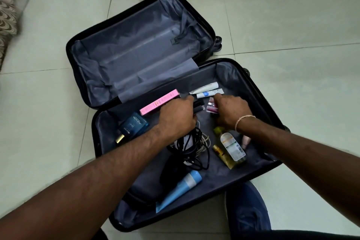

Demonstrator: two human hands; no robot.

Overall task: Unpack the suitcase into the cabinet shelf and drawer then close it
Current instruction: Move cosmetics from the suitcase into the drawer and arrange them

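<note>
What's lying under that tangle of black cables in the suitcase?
A white charger-like block and pale cord show beneath the black cables; a dark object lies partly under them. The left forearm hides the rest.

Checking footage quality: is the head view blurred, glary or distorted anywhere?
Head view: soft, even light with no harsh glare; wide-angle bending shows in the floor tile lines; the right hand and small items beneath it look slightly smeared; the suitcase lining reads clearly.

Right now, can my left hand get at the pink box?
Probably yes. The left hand sits right beside the pink box, which lies uncovered on top of the lining, though that hand already holds a dark item.
</note>
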